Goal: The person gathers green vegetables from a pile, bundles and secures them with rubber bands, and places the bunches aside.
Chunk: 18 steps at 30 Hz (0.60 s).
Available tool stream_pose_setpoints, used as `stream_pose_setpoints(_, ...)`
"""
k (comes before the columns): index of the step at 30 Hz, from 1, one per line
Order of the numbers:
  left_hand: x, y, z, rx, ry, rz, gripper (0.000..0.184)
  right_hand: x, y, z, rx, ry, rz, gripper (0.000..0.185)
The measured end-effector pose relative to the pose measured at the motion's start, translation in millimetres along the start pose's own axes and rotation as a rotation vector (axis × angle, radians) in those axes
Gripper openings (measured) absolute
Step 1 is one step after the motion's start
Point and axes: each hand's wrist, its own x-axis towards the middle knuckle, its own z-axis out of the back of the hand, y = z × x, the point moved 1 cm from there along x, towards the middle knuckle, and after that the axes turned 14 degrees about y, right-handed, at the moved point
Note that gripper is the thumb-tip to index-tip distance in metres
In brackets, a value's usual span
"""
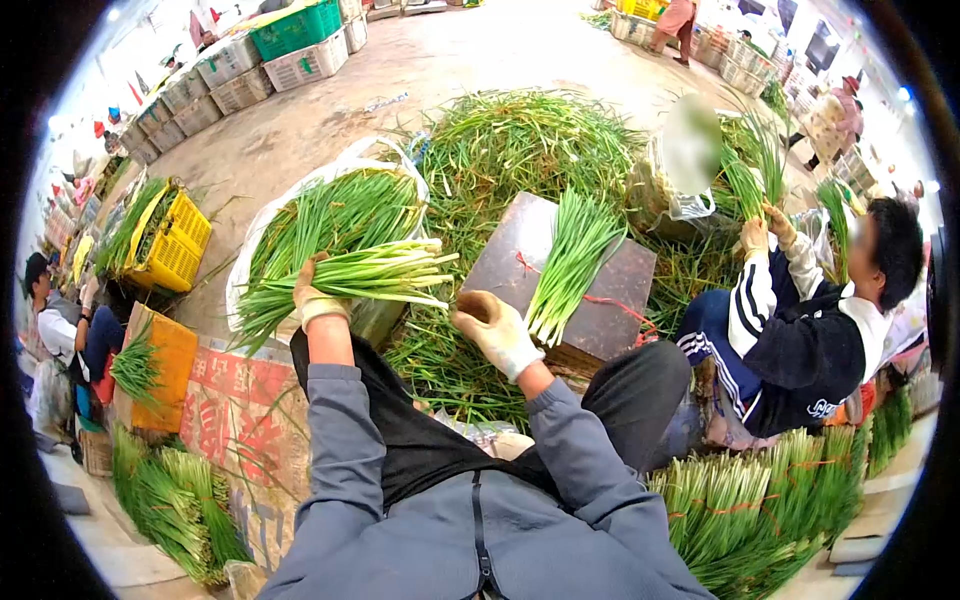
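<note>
My left hand (318,298), in a pale glove with bare fingertips, is wrapped round a bunch of green stalks (385,272), their white ends pointing right. Beneath it stands a white-lined container (335,215) full of long green leaves. My right hand (493,328), also gloved, is just right of the white ends, its fingers curled with thumb and forefinger close together; whether something thin is between them is too small to tell. Right of it, another bunch (577,262) lies on a dark board (510,250), over a red tie (620,308).
A large heap of greens (530,130) lies beyond the board. A co-worker (820,310) sits at the right holding greens. Tied bunches (760,500) stand at the lower right. A yellow crate (178,243) and an orange board (165,365) are at the left.
</note>
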Motion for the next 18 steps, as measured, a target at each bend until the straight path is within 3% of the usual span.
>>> stream_pose_setpoints(1,-13,3,-18,0.011,-0.029,-0.018,0.029,6,6,-7,0.056,-0.018,0.02,0.052)
stream_pose_setpoints(4,-4,7,-20,-0.033,-0.038,-0.055,0.026,14,27,-11,-0.016,-0.198,0.161,0.028)
stream_pose_setpoints(6,-4,5,-21,-0.024,-0.016,-0.049,0.022,4,39,-1,-0.184,-0.428,0.317,0.016)
stream_pose_setpoints(8,-12,6,-30,-0.09,-0.045,-0.034,0.018,5,39,0,-0.052,-0.4,0.35,0.016)
stream_pose_setpoints(10,-5,11,-23,-0.075,-0.08,-0.021,0.014,-7,68,-1,-0.341,-0.391,0.442,0.018)
stream_pose_setpoints(12,-10,19,-28,-0.109,-0.031,-0.048,0.013,-4,78,-9,-0.643,-0.418,0.384,0.025)
stream_pose_setpoints(14,-20,24,-42,-0.141,0.01,-0.082,0.012,5,79,-13,-0.84,-0.461,0.334,0.02)
stream_pose_setpoints(16,-23,25,-53,-0.047,-0.152,-0.09,0.014,12,68,-13,-0.861,-0.421,0.374,0.017)
stream_pose_setpoints(18,-27,24,-57,-0.065,-0.115,-0.098,0.013,14,60,-10,-0.883,-0.379,0.412,0.013)
